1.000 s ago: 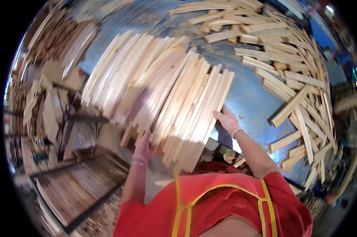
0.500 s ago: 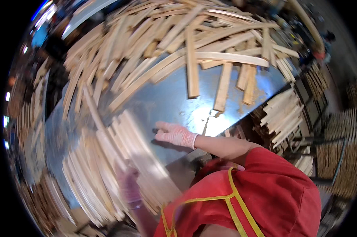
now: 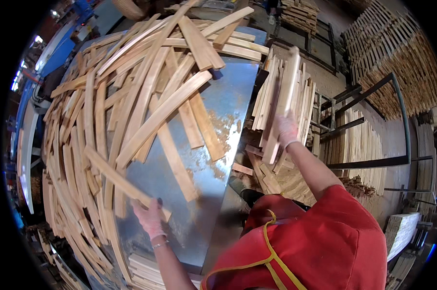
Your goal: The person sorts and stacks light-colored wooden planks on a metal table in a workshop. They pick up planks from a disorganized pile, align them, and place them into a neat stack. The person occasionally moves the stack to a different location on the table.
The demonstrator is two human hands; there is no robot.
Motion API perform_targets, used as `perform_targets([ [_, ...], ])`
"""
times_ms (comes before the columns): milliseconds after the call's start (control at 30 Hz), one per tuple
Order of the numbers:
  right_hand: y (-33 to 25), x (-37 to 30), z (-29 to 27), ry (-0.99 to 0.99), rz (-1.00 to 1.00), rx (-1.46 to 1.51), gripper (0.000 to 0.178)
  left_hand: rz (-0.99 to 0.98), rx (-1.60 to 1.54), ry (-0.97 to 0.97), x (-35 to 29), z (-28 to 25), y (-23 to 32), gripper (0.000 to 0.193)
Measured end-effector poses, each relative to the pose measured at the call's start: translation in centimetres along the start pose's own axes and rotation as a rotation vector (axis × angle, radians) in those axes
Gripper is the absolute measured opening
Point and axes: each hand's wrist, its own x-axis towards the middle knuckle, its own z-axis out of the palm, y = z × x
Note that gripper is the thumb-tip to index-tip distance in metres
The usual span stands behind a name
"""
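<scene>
Left hand (image 3: pixel 150 220) grasps a wooden strip (image 3: pixel 114 177), right hand (image 3: pixel 287 129) a pale board (image 3: pixel 289 82) partly hiding stacked strips (image 3: pixel 306 99).

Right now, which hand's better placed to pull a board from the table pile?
Left, likely: left hand is already at a loose board there; right hand grips a second board by the side stack.

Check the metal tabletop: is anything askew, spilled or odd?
The wooden slats heaped on the metal tabletop crisscross at uneven angles, unlike the aligned slats at the picture's bottom. Brown patches, possibly sawdust, mark the tabletop's right side. Nothing looks plainly broken.
</scene>
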Motion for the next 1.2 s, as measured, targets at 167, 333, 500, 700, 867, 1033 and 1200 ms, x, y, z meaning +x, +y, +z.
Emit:
perform_targets([
  [167,8.5,12.4,-3.2,0.164,0.291,0.086,0.084,0.061,0.619,0.173,5.3,7.3,4.8,0.097],
  [333,12.7,18.2,1.4,-0.098,0.193,-0.182,0.087,0.170,0.695,0.277,7.5,8.3,0.2,0.096],
  [500,20.5,21.4,2.2,-0.052,-0.005,-0.190,0.068,-0.171,-0.187,0.018,5.8,3.4,0.2,0.077],
  [700,21.8,17.6,0.5,-0.094,-0.121,0.041,0.055,-0.482,-1.125,-0.216,-0.6,-2.0,-5.6,0.038],
  [867,12.2,13.2,0.0,0.025,-0.013,0.619,0.055,-0.358,-0.116,0.182,-11.3,-3.0,-8.1,0.054],
  [1033,0.2,3.1,4.6,-0.309,-0.420,0.500,0.048,-0.136,0.862,0.580,-23.4,-7.6,-13.8,0.070],
  [1200,-4.2,-11.7,15.2,-1.041,-0.555,0.285,0.056,-0.358,0.815,0.596,-32.7,-11.5,-20.3,0.088],
])
